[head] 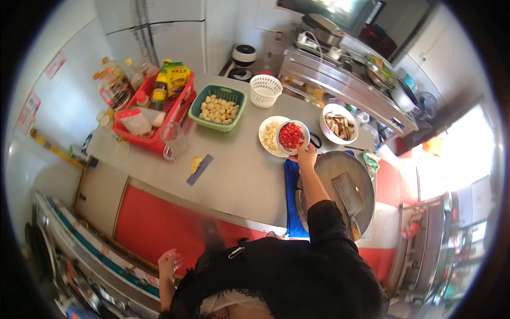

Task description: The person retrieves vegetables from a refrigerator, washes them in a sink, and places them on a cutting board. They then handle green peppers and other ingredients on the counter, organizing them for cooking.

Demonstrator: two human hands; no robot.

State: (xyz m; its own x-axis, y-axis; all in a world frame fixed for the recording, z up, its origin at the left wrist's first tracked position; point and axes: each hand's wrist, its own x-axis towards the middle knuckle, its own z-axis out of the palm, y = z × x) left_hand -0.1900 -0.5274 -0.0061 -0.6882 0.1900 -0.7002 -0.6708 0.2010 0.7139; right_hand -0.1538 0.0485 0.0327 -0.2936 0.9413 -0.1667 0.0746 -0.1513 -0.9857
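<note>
My right hand grips the near rim of a small bowl of chopped red chilli. This bowl overlaps a white plate with pale chopped pieces, perhaps garlic. Whether it rests on the plate or is held above it, I cannot tell. A dark looped handle shows just right of the bowl. Under my right forearm lie a blue cloth and a round chopping block bearing a cleaver. My left hand hangs low beside my body, fingers apart, holding nothing.
On the steel table stand a red basket of bottles and packets, a clear jug, a green basket of pale round pieces, a white basket and a white bowl of sliced food. A purplish-grey strip lies near the front.
</note>
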